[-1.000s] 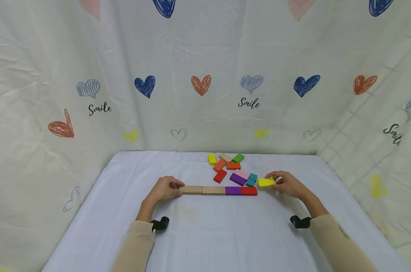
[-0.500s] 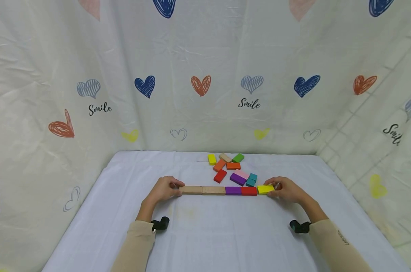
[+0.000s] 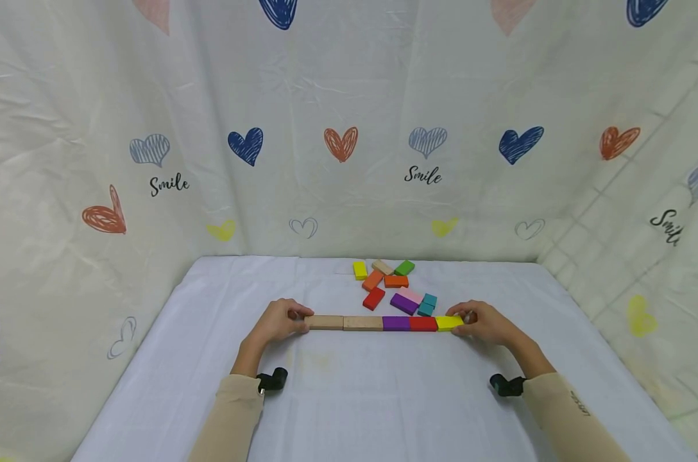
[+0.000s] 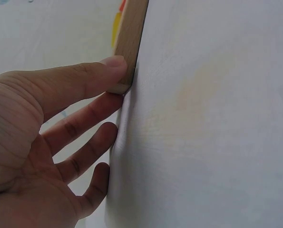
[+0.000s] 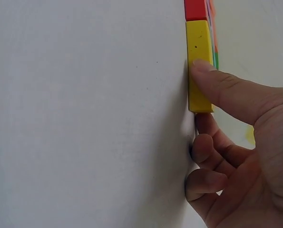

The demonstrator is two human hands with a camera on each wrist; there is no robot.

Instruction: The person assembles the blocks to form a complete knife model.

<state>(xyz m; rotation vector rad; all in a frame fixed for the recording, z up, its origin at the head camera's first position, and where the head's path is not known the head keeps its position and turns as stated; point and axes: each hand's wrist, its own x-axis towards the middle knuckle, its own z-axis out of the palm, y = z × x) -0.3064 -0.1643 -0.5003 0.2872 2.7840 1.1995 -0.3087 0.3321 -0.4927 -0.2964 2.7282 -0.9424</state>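
A straight row of blocks lies across the table. From the left it runs plain wooden block (image 3: pixel 326 323), second wooden block (image 3: pixel 363 324), purple block (image 3: pixel 396 323), red block (image 3: pixel 423 324) and yellow block (image 3: pixel 448 323). My left hand (image 3: pixel 276 321) pinches the left end of the first wooden block, its thumb (image 4: pixel 91 78) on the near side. At the other end my right hand (image 3: pixel 484 323) holds the yellow block between thumb and fingers. In the right wrist view the yellow block (image 5: pixel 198 38) meets the red block (image 5: pixel 195 9) end to end.
Behind the row lie several loose blocks, among them a red block (image 3: pixel 374 299), a second purple block (image 3: pixel 403 304), a pink block (image 3: pixel 410 294) and teal blocks (image 3: pixel 426 308). A green block (image 3: pixel 405 268) and another yellow block (image 3: pixel 360 271) lie farther back, near the curtain (image 3: pixel 349 212).
My right hand has brought the yellow block toward me and left, down to the row's right end, and closed the small gap to the red block. The left hand has stayed still.
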